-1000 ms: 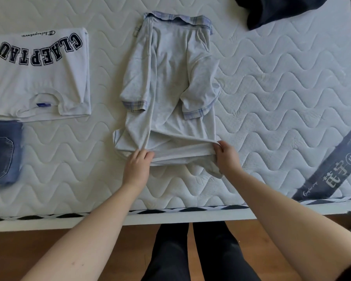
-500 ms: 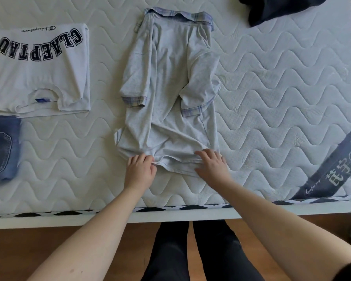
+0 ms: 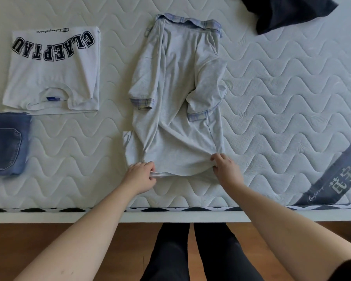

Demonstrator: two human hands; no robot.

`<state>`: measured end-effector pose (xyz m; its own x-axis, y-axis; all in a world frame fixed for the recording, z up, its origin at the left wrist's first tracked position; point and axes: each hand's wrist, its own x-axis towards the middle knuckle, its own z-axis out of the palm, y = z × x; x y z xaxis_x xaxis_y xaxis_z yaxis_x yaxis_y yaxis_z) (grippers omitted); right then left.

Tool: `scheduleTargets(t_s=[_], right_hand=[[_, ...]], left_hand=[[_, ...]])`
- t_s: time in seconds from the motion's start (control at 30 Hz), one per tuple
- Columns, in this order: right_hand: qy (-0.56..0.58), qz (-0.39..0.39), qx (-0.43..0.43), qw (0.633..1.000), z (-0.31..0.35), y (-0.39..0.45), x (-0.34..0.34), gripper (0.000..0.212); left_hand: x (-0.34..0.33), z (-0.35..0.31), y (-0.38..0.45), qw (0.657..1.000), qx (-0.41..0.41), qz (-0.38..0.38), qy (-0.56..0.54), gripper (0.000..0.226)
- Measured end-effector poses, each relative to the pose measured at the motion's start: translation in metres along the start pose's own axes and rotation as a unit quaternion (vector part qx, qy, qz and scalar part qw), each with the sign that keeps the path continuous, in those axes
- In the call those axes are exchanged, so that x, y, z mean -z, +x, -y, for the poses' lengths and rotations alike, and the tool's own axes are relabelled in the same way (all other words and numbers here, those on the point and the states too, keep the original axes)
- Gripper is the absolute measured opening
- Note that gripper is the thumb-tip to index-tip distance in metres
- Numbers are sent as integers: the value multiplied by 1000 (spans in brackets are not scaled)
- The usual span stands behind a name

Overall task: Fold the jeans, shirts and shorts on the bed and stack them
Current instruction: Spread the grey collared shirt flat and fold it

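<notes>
On the quilted mattress [image 3: 272, 98], a folded white T-shirt [image 3: 53, 74] at far left reads "CLAEPTAU" upside down in dark block letters; folded jeans [image 3: 6, 142] lie just below it; at centre lies a pale grey polo shirt [image 3: 178, 98], plaid collar and cuffs, sleeves folded inward; the left hand [image 3: 141, 176] and right hand [image 3: 225, 169] each pinch its near hem, fingers curled; a dark garment [image 3: 288, 13] sits top right.
</notes>
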<state>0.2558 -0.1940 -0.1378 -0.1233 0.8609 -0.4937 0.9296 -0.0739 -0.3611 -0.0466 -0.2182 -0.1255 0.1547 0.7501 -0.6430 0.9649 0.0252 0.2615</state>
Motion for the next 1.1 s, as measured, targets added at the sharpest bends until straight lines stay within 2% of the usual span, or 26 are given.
scheduleTargets(t_s=[0.1, 0.23, 0.37, 0.43, 0.6, 0.77, 0.87, 0.93, 1.1], right_hand=[[14, -25, 4, 1000, 2, -16, 15, 36], [17, -57, -22, 998, 2, -31, 40, 45], [3, -34, -47, 998, -6, -48, 67, 31], [-6, -33, -46, 998, -7, -57, 79, 32], [-18, -88, -60, 994, 0, -80, 107, 39], [101, -104, -118, 982, 11, -91, 148, 51], [275, -140, -158, 938, 17, -94, 180, 51], [361, -158, -167, 904, 18, -96, 203, 48], [426, -186, -161, 871, 23, -105, 256, 52]], left_hand=[[5, -3, -14, 999, -4, -25, -35, 19], [15, -6, -34, 991, -6, -109, -71, 32], [28, -2, -57, 980, 34, -188, -56, 29], [36, 1, -65, 975, 55, -212, -39, 29], [58, 3, -81, 953, 108, -281, -46, 35], [92, 0, -92, 890, 208, -372, -161, 46], [115, 4, -98, 834, 261, -415, -253, 41], [129, 7, -100, 805, 273, -437, -295, 37], [148, 9, -99, 768, 269, -453, -363, 25]])
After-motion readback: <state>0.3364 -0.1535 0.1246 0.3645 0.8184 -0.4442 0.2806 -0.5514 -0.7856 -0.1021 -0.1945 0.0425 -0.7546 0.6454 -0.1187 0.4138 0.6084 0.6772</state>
